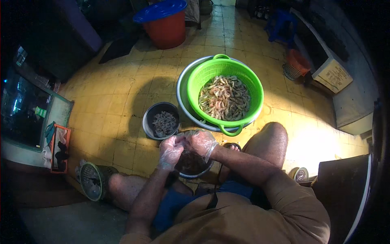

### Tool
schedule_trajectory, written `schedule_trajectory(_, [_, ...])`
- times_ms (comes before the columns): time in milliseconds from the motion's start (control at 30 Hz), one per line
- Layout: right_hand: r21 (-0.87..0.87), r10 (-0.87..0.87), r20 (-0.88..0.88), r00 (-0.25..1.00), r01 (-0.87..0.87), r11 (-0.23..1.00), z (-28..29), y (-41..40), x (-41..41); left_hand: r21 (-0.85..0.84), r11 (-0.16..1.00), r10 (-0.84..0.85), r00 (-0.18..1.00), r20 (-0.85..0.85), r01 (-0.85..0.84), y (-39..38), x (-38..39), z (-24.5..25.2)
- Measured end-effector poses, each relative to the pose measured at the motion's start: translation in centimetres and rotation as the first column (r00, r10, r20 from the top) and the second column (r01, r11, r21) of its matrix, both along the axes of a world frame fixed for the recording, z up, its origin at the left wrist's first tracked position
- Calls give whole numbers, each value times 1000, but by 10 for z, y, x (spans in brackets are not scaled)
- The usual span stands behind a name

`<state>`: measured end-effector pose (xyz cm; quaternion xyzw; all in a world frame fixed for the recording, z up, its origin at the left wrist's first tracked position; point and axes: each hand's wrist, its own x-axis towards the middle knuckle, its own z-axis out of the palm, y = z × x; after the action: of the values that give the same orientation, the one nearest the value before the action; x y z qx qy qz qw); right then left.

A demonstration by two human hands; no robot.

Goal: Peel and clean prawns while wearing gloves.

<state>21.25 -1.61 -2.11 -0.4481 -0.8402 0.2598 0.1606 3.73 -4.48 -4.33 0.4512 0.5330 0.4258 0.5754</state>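
Note:
My left hand [171,151] and my right hand [201,142], both in clear plastic gloves, meet fingertip to fingertip with curled fingers. Whatever lies between them is too small and hidden to make out. Beneath them is a metal bowl [196,176] with dark, wet scraps that look like shrimp shells, partly covered by the hands. Just beyond my left hand, a smaller metal bowl [145,122] holds a heap of greyish peeled shrimp. A green plastic colander [195,76] full of whole shrimp [224,99] rests in a wide metal basin [182,100] ahead, slightly right.
Yellow tiles [122,97] cover the floor. A green-rimmed basket [91,182] stands beside my left knee. Farther off are a red tub [167,32] with a blue lid [161,10], a blue stool [281,26], an orange basket [297,61] and a cardboard box [332,75].

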Motion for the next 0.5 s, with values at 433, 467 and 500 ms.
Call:
schedule_trajectory(433, [-256,-216,-237,947,154,954,-5,11,4,69,992,-91,973,-213,108,9,-14,13])
schedule_trajectory(467, [-277,-247,-196,949,188,942,-15,13,8,72,991,-94,977,-191,110,10,-11,16])
schedule_trajectory(500, [-275,-250,-195,948,191,942,-25,14,8,75,992,-90,980,-175,105,11,-13,17])
